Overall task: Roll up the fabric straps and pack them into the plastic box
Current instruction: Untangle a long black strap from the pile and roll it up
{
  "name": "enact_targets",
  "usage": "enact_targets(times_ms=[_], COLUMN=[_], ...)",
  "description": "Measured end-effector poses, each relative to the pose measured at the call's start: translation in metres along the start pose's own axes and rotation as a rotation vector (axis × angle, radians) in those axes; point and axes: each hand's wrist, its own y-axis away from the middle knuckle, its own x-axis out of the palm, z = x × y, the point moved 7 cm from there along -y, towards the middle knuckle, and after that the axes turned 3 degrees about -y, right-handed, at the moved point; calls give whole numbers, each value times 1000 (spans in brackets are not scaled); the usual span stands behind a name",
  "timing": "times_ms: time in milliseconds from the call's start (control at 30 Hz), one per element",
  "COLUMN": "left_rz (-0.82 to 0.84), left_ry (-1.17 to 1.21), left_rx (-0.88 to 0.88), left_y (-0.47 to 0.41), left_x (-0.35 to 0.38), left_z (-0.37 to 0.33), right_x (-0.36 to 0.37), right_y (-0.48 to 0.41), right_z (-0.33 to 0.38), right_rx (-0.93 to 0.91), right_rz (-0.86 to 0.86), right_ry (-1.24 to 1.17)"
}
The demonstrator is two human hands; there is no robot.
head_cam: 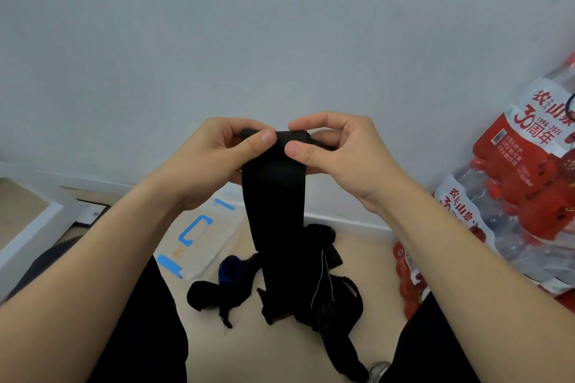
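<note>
- plastic box [217, 236] lies on the floor at 8 o'clock, near for packing.
- black strap [273, 202] hangs from centre toward 6 o'clock, freeing its top edge to roll.
- left hand [211, 158] and right hand [336, 152] each pinch that edge.

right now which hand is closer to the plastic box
Left. The left hand pinches the top of the black strap, above the box; the right hand pinches it on the far side from the box.
</note>
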Motion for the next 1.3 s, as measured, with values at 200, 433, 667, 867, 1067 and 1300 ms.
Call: enact_targets(times_ms=[200,433,667,867,1067,1300], left_rz=[-94,-90,-178,-3,-141,-138], left_ry=[31,-72,-42,-37,-90,-50], left_rx=[118,76,167,37,187,120], left_y=[1,0,2,1,3,2], left_x=[-9,-4,-11,1,-9,0], left_z=[-8,-7,-12,-3,-14,-13], right_x=[2,1,1,-5,6,8], right_y=[-1,-3,-6,-6,-8,-8], right_z=[5,2,-2,4,-8,-4], right_rx=[-67,-70,-12,-127,81,11], right_rz=[-30,-34,-64,-140,-80,-50], right_ry=[83,90,61,182,-17,-78])
